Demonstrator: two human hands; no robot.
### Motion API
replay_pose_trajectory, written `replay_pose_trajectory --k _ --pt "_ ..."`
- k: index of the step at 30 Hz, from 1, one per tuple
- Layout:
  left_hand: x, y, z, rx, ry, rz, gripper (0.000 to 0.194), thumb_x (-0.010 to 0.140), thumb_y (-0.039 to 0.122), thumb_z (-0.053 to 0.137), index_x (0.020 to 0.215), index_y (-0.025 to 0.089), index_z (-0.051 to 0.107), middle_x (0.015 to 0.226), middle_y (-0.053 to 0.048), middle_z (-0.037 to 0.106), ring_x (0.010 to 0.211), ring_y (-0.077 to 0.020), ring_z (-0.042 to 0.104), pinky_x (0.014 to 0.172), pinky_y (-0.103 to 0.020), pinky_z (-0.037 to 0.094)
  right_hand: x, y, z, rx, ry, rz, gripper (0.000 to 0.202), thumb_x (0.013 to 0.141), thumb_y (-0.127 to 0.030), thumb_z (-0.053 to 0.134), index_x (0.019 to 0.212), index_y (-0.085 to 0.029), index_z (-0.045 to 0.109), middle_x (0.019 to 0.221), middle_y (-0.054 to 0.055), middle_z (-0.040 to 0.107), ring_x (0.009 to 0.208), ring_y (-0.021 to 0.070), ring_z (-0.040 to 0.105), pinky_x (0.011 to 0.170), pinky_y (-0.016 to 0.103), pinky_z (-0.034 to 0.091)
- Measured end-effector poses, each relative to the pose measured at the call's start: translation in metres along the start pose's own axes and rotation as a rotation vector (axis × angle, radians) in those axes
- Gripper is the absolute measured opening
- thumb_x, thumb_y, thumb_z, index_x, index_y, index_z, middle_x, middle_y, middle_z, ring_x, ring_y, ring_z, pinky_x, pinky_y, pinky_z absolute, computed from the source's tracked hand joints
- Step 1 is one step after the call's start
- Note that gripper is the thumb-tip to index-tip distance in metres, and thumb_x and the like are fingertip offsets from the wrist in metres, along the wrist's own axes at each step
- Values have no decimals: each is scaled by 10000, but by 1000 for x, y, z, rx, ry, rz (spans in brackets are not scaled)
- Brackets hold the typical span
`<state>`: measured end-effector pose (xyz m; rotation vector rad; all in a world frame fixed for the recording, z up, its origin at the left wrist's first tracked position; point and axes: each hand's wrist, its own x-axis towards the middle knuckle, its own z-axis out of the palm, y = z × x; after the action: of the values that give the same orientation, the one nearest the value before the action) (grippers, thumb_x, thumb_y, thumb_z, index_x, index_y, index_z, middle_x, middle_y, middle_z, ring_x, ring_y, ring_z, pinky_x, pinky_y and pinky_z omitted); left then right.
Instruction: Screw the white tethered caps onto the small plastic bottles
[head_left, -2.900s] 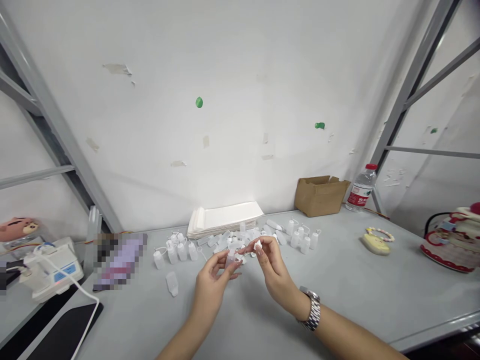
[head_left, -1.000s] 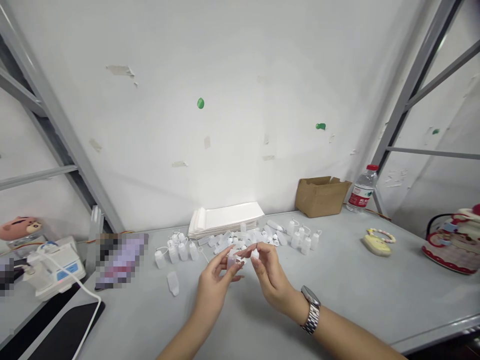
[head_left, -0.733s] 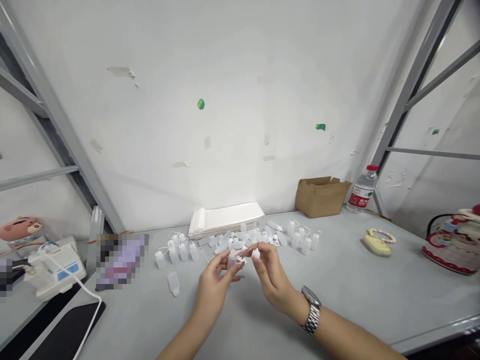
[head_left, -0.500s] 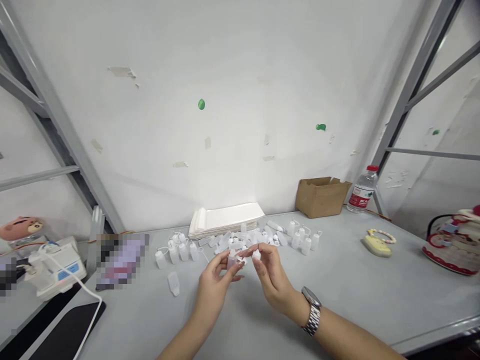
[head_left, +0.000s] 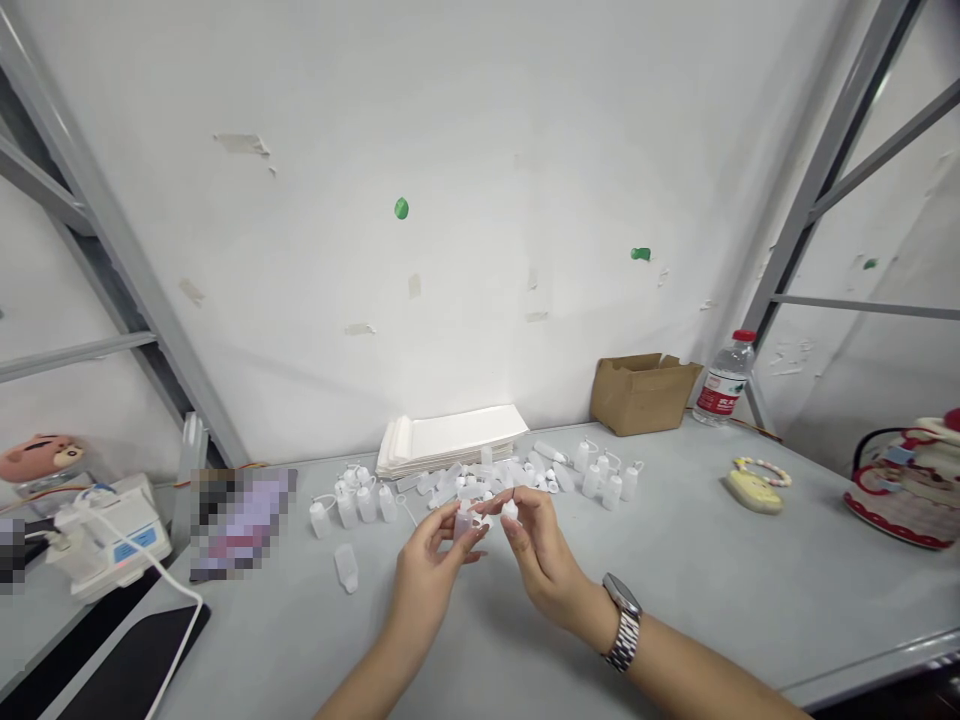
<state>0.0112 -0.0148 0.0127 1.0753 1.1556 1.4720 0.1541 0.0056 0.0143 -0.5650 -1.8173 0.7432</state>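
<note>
My left hand [head_left: 439, 545] is closed around a small translucent plastic bottle [head_left: 463, 522], held upright above the table. Between the thumb and fingers of my right hand [head_left: 541, 545] is a small white bottle cap [head_left: 510, 510], a short way to the right of that bottle. Just beyond both hands lies a loose pile of bottles and caps [head_left: 517, 472]. Capped bottles stand in a group on the left [head_left: 365, 502] and another on the right [head_left: 613, 490]. One uncapped bottle [head_left: 346, 568] lies flat to the left of my left hand.
A stack of white sheets [head_left: 465, 436] lies against the wall behind the pile. At the back right are a cardboard box [head_left: 646, 398] and a water bottle [head_left: 724, 380]. A yellow pouch [head_left: 754, 492] sits on the right. A power strip [head_left: 124, 540] with a white cable is on the left.
My right hand with the cap has shifted very slightly left, toward the bottle. My left hand stays almost where it was.
</note>
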Motion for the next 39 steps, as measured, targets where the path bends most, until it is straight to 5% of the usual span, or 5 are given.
replay_pose_trajectory --k 7,15,23,30,39 --pt "0 -4 -2 87 -31 78 433 687 329 647 1102 217 587 1070 -45 594 909 -215 601 747 -353 562 3 0 1 76 50 36 117 930 -282 283 1029 -240 329 995 79 528 975 180 519 810 374 458" --pt "1 -8 -7 192 -37 86 434 699 360 628 1121 269 587 944 -15 581 857 -199 615 782 -325 538 1 2 5 29 72 106 115 929 -286 282 1018 -230 329 961 73 528 923 177 528 786 360 458" --pt "2 1 -2 108 -22 24 444 638 338 672 1071 254 619 916 -5 577 773 -173 610 605 -290 570 -5 7 7 -69 -3 6 164 923 -302 280 1039 -218 359 925 72 508 855 180 523 770 365 456" --pt "3 8 -1 -22 29 -60 468 628 393 678 1022 151 610 863 -45 625 849 -218 594 627 -333 565 5 4 4 75 237 163 123 890 -334 396 945 -227 419 857 31 472 786 156 480 729 320 431" --pt "6 10 -8 -61 46 -110 338 682 450 619 859 163 641 827 -55 571 745 -166 531 455 -204 430 13 1 3 209 210 339 184 816 -382 521 835 -202 488 712 -14 445 660 128 435 621 265 393"
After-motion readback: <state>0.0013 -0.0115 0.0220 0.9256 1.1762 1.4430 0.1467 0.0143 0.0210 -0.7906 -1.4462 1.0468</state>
